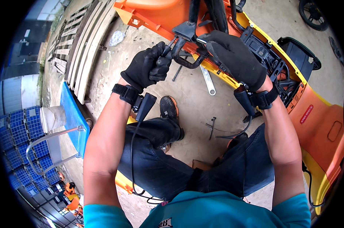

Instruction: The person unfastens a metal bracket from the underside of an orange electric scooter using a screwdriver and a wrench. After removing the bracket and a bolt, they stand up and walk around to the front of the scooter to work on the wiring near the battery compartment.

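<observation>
Both my hands wear black gloves. My left hand is closed round a dark-handled tool, whose short thin shaft meets the black metal bracket of an orange and yellow vehicle body. Just right of that tool, a bent black tube hangs from the bracket. My right hand is across the tube's other side, fingers curled toward the bracket. A small silver piece shows at its fingertips; the glove hides the rest of it. On the floor below lies a silver wrench, partly hidden by the yellow frame edge.
A T-shaped tool lies on the concrete between my feet. To my right the vehicle's open bay shows black parts and cables. A blue flatbed trolley, wooden pallets and blue crates are at the left. A wheel is far right.
</observation>
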The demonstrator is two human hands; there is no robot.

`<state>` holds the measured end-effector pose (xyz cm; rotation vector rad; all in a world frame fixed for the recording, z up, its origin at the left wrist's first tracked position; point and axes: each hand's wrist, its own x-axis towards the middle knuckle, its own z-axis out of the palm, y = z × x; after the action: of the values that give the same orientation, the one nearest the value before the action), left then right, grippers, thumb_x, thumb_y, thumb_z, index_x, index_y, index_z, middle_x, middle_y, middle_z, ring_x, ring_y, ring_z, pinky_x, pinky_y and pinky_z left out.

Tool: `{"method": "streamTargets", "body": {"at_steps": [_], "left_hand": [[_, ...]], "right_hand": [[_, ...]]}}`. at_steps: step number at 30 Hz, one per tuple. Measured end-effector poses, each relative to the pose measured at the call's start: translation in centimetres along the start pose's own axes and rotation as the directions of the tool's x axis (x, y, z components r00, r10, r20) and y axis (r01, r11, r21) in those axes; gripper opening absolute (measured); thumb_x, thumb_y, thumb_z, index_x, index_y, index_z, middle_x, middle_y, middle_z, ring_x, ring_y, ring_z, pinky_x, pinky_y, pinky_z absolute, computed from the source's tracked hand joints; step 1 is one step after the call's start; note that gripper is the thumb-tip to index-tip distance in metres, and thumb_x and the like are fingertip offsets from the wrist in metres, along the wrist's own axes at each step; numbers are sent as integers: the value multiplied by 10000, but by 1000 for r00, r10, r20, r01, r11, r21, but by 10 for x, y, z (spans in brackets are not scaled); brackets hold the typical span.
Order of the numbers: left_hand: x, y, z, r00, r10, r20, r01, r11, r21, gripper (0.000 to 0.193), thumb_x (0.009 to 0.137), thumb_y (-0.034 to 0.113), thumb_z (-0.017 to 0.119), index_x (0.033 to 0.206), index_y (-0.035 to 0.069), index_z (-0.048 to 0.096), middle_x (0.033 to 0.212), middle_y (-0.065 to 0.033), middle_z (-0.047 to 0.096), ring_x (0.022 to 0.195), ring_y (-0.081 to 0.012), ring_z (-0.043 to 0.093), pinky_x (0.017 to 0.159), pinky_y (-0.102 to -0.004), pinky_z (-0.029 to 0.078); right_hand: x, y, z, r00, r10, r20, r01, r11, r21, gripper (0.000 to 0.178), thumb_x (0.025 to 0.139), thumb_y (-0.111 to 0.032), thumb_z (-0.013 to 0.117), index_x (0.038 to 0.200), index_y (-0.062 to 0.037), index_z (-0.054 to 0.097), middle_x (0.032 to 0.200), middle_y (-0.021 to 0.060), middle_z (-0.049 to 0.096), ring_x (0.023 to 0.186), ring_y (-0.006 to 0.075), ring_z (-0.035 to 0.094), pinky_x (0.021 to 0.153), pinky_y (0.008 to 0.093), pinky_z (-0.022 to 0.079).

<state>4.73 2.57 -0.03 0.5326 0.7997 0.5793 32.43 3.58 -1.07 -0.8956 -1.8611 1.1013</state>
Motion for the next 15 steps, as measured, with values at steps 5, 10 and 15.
{"method": "streamTargets", "body": {"at_steps": [5, 10, 15], "left_hand": [[-2, -16, 24, 893, 319, -318, -143, 871, 470, 243, 962, 301, 575, 965, 62, 529, 728, 22, 481, 509, -50, 381, 456, -210, 309], [5, -27, 40, 667, 651, -361, -84, 548, 832, 232, 970, 277, 565, 938, 49, 537, 760, 6, 541, 595, -57, 467, 533, -220, 384], [16, -36, 42, 587, 763, -271, 31, 314, 949, 201, 1007, 210, 500, 919, 38, 553, 698, 37, 479, 643, -57, 403, 582, -228, 357]], "right_hand": [[-2, -2, 2, 1000, 16, -16, -16, 1000, -7, 299, 946, -234, 487, 1090, -11, 625, 757, 131, 579, 693, 224, 568, 693, 348, 462], [-3, -5, 1, 999, 36, -31, -38, 995, -87, 276, 940, -226, 481, 1068, -25, 621, 778, 151, 601, 717, 270, 595, 690, 388, 464], [-5, 8, 9, 988, -47, -147, 36, 997, -73, 214, 918, -195, 490, 994, -31, 606, 840, 183, 622, 786, 372, 597, 710, 460, 453]]}}
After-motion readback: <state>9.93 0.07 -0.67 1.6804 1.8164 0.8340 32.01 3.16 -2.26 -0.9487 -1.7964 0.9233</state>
